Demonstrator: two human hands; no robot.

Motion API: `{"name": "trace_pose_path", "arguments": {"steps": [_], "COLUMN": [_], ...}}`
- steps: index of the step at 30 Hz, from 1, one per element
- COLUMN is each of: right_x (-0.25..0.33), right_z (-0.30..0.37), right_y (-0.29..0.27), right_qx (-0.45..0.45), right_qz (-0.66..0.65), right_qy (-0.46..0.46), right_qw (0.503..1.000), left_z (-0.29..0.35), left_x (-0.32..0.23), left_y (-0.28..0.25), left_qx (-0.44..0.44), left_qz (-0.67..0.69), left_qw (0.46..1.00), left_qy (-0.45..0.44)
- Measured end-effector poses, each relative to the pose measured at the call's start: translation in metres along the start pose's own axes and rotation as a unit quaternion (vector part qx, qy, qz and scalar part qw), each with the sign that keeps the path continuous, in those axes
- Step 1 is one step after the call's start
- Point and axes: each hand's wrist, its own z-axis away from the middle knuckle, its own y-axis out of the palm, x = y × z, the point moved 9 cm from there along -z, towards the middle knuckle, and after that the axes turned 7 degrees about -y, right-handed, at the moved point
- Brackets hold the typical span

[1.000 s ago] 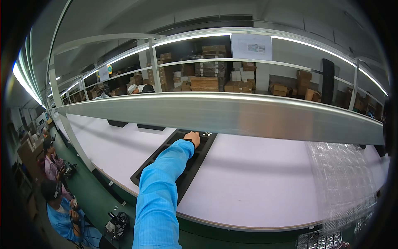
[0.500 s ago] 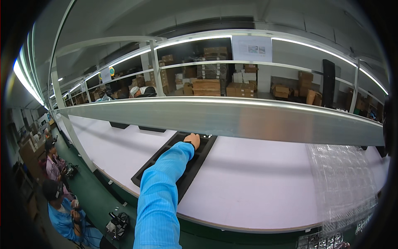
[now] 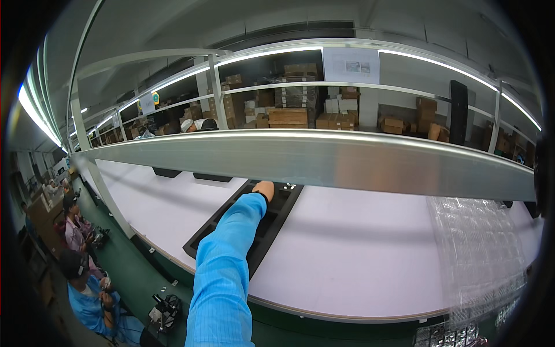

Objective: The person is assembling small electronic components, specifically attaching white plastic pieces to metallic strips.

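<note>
My left hand (image 3: 264, 189), at the end of a light blue sleeve with a dark band at the wrist, reaches over a long black tray (image 3: 257, 260) divided into compartments. The hand is at the tray's far part, just below a wide metal beam. Its fingers point away and are hidden, so I cannot make out whether they hold anything. Beside the hand, to its right, a few small shiny white pieces (image 3: 288, 187) lie in the far end of the tray. My right hand is out of the picture.
The metal beam (image 3: 300, 156) crosses above the white tabletop (image 3: 347, 254). Two black trays (image 3: 213, 177) show partly beneath it at the left. Clear plastic blister sheets (image 3: 477, 248) lie at the right. Seated people (image 3: 95, 306) work by a green bench at the left.
My left hand has shifted slightly left and farther away along the tray, and its fingers have dropped from view. The shiny pieces beside it show more plainly.
</note>
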Motion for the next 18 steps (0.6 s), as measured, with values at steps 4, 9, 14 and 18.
{"name": "trace_pose_path", "arguments": {"steps": [4, 9, 14, 18], "right_x": [0.016, 0.027, 0.073, 0.185], "right_z": [0.001, 0.009, 0.004, -0.005], "right_y": [-0.018, -0.018, -0.028, -0.078], "right_qx": [-0.002, 0.063, 0.056, 0.063], "right_qz": [0.010, -0.020, -0.119, -0.228], "right_qy": [-0.030, -0.021, -0.052, -0.148], "right_qw": [1.000, 0.998, 0.990, 0.960], "left_z": [0.013, 0.173, 0.389, 0.539], "left_x": [0.037, -0.002, -0.047, -0.087], "left_y": [-0.051, -0.195, -0.216, -0.131], "left_qx": [-0.085, 0.287, 0.398, 0.453], "left_qz": [-0.026, 0.704, 0.769, 0.820], "left_qw": [0.975, 0.648, 0.500, 0.282], "left_qy": [0.202, -0.051, -0.037, -0.209]}}
